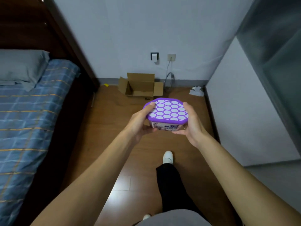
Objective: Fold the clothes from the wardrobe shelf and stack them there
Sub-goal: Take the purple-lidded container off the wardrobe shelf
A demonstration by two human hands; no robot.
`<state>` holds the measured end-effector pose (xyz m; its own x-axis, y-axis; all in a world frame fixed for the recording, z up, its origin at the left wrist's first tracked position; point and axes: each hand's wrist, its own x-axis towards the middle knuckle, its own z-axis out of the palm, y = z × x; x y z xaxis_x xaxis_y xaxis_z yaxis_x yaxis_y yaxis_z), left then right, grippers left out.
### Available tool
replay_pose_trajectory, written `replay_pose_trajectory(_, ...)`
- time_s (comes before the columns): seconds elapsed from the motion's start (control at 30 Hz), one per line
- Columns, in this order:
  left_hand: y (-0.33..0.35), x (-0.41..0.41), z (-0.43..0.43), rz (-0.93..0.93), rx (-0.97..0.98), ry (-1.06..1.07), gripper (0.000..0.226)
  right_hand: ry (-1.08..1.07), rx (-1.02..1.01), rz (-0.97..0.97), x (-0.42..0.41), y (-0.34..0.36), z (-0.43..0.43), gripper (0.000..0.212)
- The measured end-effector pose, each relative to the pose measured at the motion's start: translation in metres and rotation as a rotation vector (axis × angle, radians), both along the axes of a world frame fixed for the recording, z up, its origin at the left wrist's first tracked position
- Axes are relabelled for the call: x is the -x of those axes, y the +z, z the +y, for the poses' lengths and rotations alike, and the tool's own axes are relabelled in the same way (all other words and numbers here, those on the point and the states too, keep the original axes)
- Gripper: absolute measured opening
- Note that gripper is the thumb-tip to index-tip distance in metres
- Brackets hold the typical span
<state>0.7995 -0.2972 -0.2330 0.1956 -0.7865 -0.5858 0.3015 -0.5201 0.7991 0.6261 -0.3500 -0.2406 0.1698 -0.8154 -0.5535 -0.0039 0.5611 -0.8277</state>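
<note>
We hold a purple-lidded tub (167, 112) in both hands above the wood floor (114, 144).

Well left of the tub lies the bed (29, 121) with a grey pillow (21, 66). Our left hand (141, 123) wraps the tub's left side, thumb on the lid; our right hand (189, 121) cups its right side, fingers curled underneath. Beyond the tub an open cardboard box (140, 85) sits against the wall. No clothes or wardrobe shelf show.

Dim, bluish indoor light; a pale glare patch lies on the brown wooden floor (121, 185). Everything looks soft with motion blur. Wide-angle distortion bends lines above that floor.
</note>
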Motion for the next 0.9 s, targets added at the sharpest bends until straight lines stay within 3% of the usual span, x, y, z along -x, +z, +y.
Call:
replay_pose_trajectory(0.2,-0.016,-0.048,-0.132,-0.001,-0.029,0.071,0.061,0.126,-0.019,0.012,-0.051,-0.026,-0.150,0.025)
replay_pose_trajectory(0.5,-0.047,-0.138,-0.270,0.017,-0.028,0.208,0.070,0.333,-0.136,0.100,-0.145,-0.043,-0.319,0.058)
replay_pose_trajectory(0.73,-0.109,-0.247,-0.362,-0.013,-0.045,0.225,0.044,0.265,-0.124,0.175,-0.261,-0.099,-0.408,0.025)
replay_pose_trajectory(0.9,-0.163,-0.321,-0.435,-0.030,-0.085,0.117,0.034,0.185,-0.145,0.269,-0.332,-0.151,-0.466,0.021)
